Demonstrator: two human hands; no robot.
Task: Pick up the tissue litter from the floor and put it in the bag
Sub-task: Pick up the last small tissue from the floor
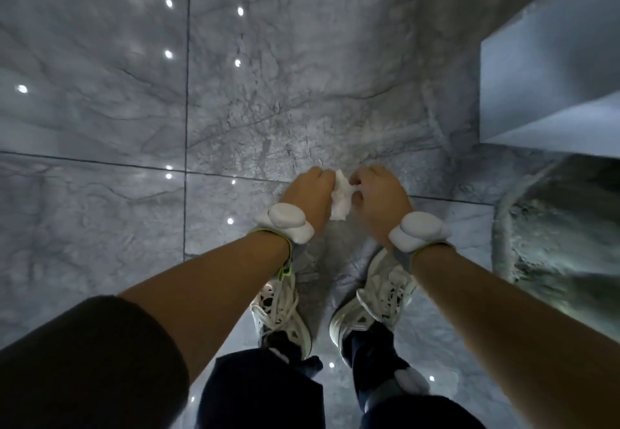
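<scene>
A crumpled white tissue (340, 199) hangs between my two hands, above the grey marble floor and in front of my shoes. My left hand (307, 194) is closed on its left side. My right hand (379, 199) pinches its upper right part with curled fingers. Both wrists carry white sensor pods on straps. At the right edge a translucent plastic bag (553, 240) lies on the floor, apart from my hands; its opening cannot be made out.
The glossy marble floor (117, 93) mirrors ceiling spotlights. A pale wall base or step (550, 93) juts in at the upper right, just behind the bag. My two white sneakers (281, 311) stand directly below my hands.
</scene>
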